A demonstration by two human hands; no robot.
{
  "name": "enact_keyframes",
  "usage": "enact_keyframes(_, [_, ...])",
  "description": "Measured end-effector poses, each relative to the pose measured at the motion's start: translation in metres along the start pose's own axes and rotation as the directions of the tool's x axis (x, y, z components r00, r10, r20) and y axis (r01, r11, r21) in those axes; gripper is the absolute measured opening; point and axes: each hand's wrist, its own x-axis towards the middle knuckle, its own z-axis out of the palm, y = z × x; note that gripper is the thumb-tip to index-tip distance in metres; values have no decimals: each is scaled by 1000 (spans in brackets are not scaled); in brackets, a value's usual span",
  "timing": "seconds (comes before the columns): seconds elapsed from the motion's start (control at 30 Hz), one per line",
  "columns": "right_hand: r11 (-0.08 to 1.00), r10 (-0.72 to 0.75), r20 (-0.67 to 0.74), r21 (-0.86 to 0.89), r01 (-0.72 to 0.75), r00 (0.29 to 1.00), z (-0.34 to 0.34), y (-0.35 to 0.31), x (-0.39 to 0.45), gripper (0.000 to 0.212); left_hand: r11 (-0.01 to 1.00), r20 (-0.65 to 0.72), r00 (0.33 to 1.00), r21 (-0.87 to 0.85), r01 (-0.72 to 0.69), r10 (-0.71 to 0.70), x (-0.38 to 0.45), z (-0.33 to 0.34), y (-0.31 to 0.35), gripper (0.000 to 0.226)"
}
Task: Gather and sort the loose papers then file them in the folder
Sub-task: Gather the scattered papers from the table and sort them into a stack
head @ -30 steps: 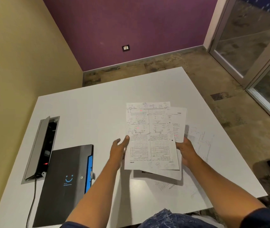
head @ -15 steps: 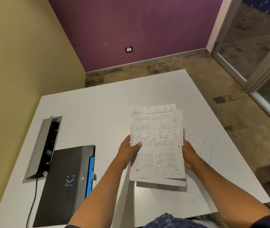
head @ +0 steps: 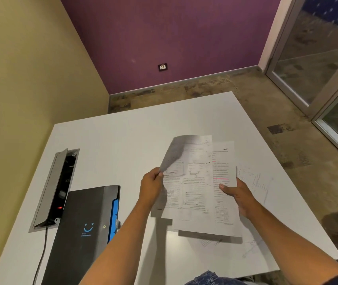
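Two hands hold printed sheets [head: 203,188] above the tabletop [head: 122,140]: left hand [head: 151,187] fingers pinch the top sheet's edge, peeling it for sorting; right hand [head: 239,195] clasps the rest.

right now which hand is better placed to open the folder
Left. The left hand pinches only the top sheet and is nearer the black folder; the right hand supports the other sheets.

Left hand [head: 150,188] pinching top sheet [head: 186,173], right hand [head: 238,194] gripping papers [head: 223,202], black folder [head: 81,233] on white table [head: 122,145]
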Motion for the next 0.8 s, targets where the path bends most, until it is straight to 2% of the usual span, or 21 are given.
enact_keyframes(0.1, [998, 19, -21, -60, -20, 1000, -9, 3, 0, 43, 989, 27, 999, 142, -46, 43, 10, -18, 18, 39])
enact_keyframes(0.2, [993, 27, -1, -112, -27, 1000, -12, 1, -2, 45, 910, 153, 985, 392, -134, 79, 18, -30, 45, 41])
enact_keyframes(0.27, [992, 53, 31, -113, -50, 998, -10, -2, -2, 43, 747, 280, 952, 607, -272, 119, 19, -28, 64, 39])
enact_keyframes(0.33, [993, 75, 59, -99, -69, 995, -7, -5, -2, 42, 521, 426, 894, 737, -431, 138, 18, -17, 80, 38])
enact_keyframes(0.43, [988, 109, 115, -123, -95, 987, 3, -8, -2, 44, 210, 596, 791, 763, -611, 135, 10, 14, 94, 35])
enact_keyframes(0.53, [979, 107, 161, -187, -77, 981, 19, -9, -2, 46, 35, 718, 673, 679, -733, 180, -2, 47, 97, 32])
enact_keyframes(0.63, [969, 93, 167, -242, -51, 982, 32, -10, -3, 50, -12, 781, 542, 573, -819, 310, -14, 73, 93, 24])
enact_keyframes(0.7, [972, 103, 133, -225, -71, 986, 38, -11, -4, 53, -18, 765, 479, 537, -843, 430, -19, 82, 82, 29])
enact_keyframes(0.73, [977, 106, 119, -200, -81, 987, 39, -12, -5, 52, 0, 732, 478, 547, -837, 486, -21, 84, 77, 36])
enact_keyframes(0.8, [989, 109, 119, -115, -95, 987, 42, -13, -7, 56, 107, 580, 553, 626, -772, 598, -25, 80, 69, 51])
